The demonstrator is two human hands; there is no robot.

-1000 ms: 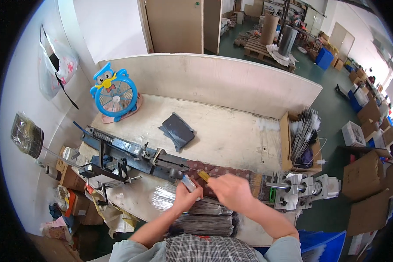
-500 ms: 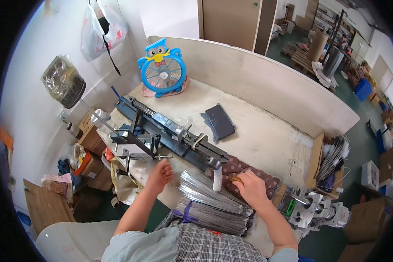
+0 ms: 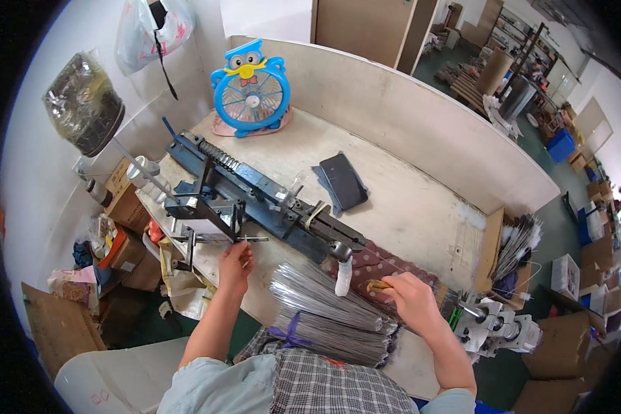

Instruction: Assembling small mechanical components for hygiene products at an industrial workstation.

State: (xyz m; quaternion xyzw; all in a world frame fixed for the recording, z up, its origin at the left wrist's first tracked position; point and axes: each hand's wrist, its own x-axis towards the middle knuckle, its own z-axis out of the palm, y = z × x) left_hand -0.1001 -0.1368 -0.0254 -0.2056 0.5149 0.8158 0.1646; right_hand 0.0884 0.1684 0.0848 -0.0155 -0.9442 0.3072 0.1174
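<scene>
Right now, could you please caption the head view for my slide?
Wires on the bench: left hand near a metal rod, right hand holding a yellow tool.

A workshop or small factory floor: a worn surface (image 3: pixel 410 207) carries a steel jig (image 3: pixel 255 185) with a coil spring (image 3: pixel 218 154) at 10 o'clock, bundled wires (image 3: pixel 324 297) at 6 and a metal machine (image 3: pixel 497 330) at 4. A box (image 3: pixel 490 238) at 3 o'clock holds more wires. Past the partition (image 3: pixel 407 114), toward 2 o'clock, stand a pallet (image 3: pixel 468 99), tall rolls (image 3: pixel 495 72) and loaded shelves (image 3: pixel 515 36); the floor (image 3: pixel 431 66) is green, and cartons (image 3: pixel 562 345) crowd 4 o'clock. A toy-like fan (image 3: pixel 252 101) at 11 looks homelier.
</scene>
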